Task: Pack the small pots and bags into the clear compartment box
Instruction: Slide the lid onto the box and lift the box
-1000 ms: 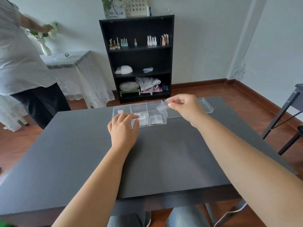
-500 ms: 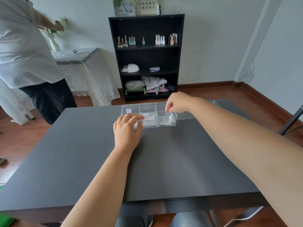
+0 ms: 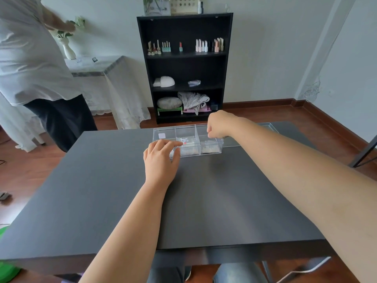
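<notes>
The clear compartment box (image 3: 212, 153) stands at the far side of the dark table (image 3: 204, 201). Small bags lie in its middle compartment (image 3: 186, 141) and its front right compartment (image 3: 210, 149). A small pale square item (image 3: 162, 136) sits in the rear left compartment. My left hand (image 3: 161, 158) lies on the box's near left corner, fingers over the rim. My right hand (image 3: 219, 124) is curled over the right rear compartment, fingertips pinched low inside it. The small clear bag it carried is mostly hidden under the fingers.
The box's clear lid (image 3: 267, 127) lies flat just right of the box, behind my right forearm. A person (image 3: 34, 68) stands at the left by a cloth-covered side table (image 3: 106, 78). A black bookshelf (image 3: 185, 68) stands beyond the table. A dark chair frame (image 3: 365, 152) is at the right.
My right hand came down from above the box with the clear bag and now reaches into the right rear compartment. My left hand stayed on the box's near left corner.
</notes>
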{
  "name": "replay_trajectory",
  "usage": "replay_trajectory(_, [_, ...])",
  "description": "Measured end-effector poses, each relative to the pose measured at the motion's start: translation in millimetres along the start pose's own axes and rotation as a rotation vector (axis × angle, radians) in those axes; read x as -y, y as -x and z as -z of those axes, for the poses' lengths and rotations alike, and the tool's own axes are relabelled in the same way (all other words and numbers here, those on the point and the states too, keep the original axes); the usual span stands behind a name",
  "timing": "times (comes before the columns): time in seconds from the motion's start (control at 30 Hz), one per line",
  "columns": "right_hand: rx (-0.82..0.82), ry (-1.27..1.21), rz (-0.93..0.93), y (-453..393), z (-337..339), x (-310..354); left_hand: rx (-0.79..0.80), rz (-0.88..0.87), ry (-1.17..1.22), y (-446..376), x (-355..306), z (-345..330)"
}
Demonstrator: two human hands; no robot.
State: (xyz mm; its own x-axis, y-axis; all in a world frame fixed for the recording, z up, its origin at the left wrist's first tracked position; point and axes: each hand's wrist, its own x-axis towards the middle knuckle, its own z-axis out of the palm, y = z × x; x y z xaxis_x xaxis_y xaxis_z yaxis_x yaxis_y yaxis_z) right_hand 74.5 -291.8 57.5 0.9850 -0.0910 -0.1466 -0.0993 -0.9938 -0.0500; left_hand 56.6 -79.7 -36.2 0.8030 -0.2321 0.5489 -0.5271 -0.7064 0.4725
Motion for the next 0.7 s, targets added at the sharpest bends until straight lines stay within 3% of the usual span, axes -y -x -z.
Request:
replay_trajectory(0.1, [-0.170, -0.170, 0.021, 4, 3, -10, -0.005, 0.002, 0.005, 0, 1, 0])
replay_trajectory(0.23, [-0.421, -0.348, -0.116, 15, -14, -44, -0.005, -0.004, 0.016, 1, 2, -1])
replay_trajectory(0.43, [-0.401, -0.361, -0.340, 40, -66, -111, -0.035, -0.024, 0.050, 1, 0, -3])
replay_trajectory(0.53, [-0.371, -0.354, -0.277, 50, -82, -130, -0.027, -0.099, 0.046, 0, -10, -7])
replay_trajectory(0.7, [-0.499, -0.333, -0.218, 65, -100, -132, 0.055, -0.257, 0.059, 1, -39, -20])
